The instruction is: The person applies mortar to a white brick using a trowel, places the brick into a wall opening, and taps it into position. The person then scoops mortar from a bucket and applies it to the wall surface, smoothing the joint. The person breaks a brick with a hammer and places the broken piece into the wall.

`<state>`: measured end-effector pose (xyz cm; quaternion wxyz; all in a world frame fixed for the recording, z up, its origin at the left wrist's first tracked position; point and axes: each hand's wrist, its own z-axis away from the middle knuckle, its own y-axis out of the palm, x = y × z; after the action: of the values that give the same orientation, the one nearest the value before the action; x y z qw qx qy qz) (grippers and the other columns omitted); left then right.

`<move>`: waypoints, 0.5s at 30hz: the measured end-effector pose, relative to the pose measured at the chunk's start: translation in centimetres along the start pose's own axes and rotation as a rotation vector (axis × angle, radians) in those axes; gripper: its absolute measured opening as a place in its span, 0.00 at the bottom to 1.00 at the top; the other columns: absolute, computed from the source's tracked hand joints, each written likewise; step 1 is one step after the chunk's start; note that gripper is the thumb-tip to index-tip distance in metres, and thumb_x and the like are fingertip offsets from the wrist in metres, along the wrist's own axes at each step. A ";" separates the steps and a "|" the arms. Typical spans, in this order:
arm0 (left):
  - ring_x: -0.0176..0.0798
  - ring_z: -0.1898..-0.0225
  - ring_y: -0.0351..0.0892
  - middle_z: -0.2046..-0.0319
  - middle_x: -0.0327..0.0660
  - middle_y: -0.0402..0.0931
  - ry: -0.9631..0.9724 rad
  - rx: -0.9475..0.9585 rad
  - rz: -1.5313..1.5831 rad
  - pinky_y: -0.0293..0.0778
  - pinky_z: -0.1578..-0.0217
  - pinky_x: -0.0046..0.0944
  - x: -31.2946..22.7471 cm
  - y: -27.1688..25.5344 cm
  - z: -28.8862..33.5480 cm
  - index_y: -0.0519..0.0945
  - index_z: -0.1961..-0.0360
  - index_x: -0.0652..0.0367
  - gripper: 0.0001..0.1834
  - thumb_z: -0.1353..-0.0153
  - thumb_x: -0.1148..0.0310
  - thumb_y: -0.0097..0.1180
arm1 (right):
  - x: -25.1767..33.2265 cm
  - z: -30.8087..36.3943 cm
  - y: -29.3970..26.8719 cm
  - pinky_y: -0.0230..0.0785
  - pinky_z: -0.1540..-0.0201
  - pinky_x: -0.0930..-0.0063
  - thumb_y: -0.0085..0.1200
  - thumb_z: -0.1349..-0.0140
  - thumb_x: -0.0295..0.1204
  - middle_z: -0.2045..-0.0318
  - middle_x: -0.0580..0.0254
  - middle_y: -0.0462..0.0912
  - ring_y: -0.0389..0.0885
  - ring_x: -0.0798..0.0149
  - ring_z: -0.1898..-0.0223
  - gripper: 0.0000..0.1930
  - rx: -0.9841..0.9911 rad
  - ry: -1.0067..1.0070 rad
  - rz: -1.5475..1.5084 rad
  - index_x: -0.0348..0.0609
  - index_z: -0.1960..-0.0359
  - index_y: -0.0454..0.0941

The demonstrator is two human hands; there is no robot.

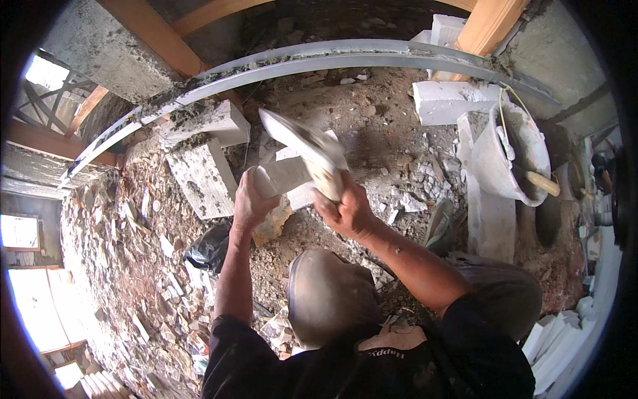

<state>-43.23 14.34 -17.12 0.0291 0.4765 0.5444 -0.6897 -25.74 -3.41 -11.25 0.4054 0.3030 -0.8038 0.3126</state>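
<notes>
My left hand [251,199] is closed round the near end of a white block piece [284,177], in front of my knees. In my right hand [345,207] is a flat, pale-bladed tool [299,139] with a light handle. Motion smears it, so its exact kind is unclear. Its blade slants up and left, above the far end of the block piece. From this angle I cannot tell whether blade and block touch. A broken tan slab [274,225] lies on the ground beneath my left hand.
White blocks [203,178] lie ahead on the left, more [448,103] at the far right. A mortar-smeared bucket [495,156] holds a wooden-handled tool [543,183]. A metal rail [319,61] crosses the far side. Rubble [146,266] covers the ground; a black plastic bag [207,247] lies left.
</notes>
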 end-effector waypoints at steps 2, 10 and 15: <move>0.56 0.48 0.77 0.49 0.55 0.75 0.031 -0.009 -0.004 0.73 0.46 0.47 -0.6 0.1 -0.5 0.67 0.39 0.64 0.45 0.61 0.66 0.73 | -5.6 3.1 -0.3 0.77 0.73 0.57 0.57 0.34 0.37 0.73 0.43 0.81 0.84 0.46 0.75 0.18 0.177 0.062 0.159 0.37 0.52 0.68; 0.56 0.46 0.76 0.47 0.55 0.73 0.012 0.016 -0.003 0.73 0.45 0.47 -1.3 -0.1 -0.3 0.66 0.38 0.65 0.47 0.61 0.66 0.73 | -3.8 1.2 0.2 0.76 0.74 0.55 0.55 0.34 0.37 0.74 0.44 0.82 0.84 0.44 0.76 0.17 0.137 0.175 0.189 0.37 0.55 0.68; 0.56 0.46 0.76 0.47 0.55 0.73 0.012 0.015 -0.001 0.73 0.45 0.47 -0.6 0.5 -0.2 0.66 0.38 0.65 0.46 0.61 0.67 0.74 | -9.2 4.5 -0.3 0.76 0.70 0.52 0.56 0.34 0.41 0.72 0.39 0.81 0.85 0.43 0.72 0.19 0.480 0.495 0.420 0.35 0.57 0.69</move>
<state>-42.49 14.02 -17.07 0.0218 0.4807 0.5396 -0.6908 -23.10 -4.77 -21.02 0.4318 0.1337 -0.6305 0.6310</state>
